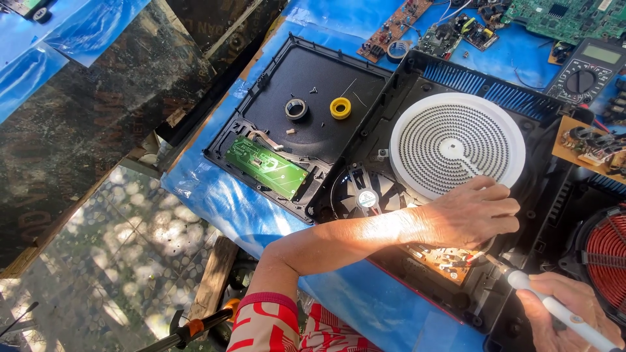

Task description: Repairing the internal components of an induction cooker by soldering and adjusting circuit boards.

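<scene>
An opened black cooker chassis (pixel 417 85) lies on a blue-covered table (pixel 228 202). It holds a white round heating disc (pixel 456 140), a small fan (pixel 366 195) and an orange circuit board (pixel 450 262). My left hand (pixel 471 215) reaches across from the left and rests, fingers curled, at the disc's near edge above the orange board; what lies under its fingers is hidden. My right hand (pixel 567 309) at the bottom right grips a white-handled tool (pixel 554 306), whose metal tip points at the orange board's right end.
Left of the chassis lies its black cover (pixel 313 78) with a green circuit board (pixel 266 166), a grey tape roll (pixel 296 108) and a yellow one (pixel 340 107). A multimeter (pixel 583 68), loose boards (pixel 394 26) and a red coil (pixel 606 254) crowd the far and right sides.
</scene>
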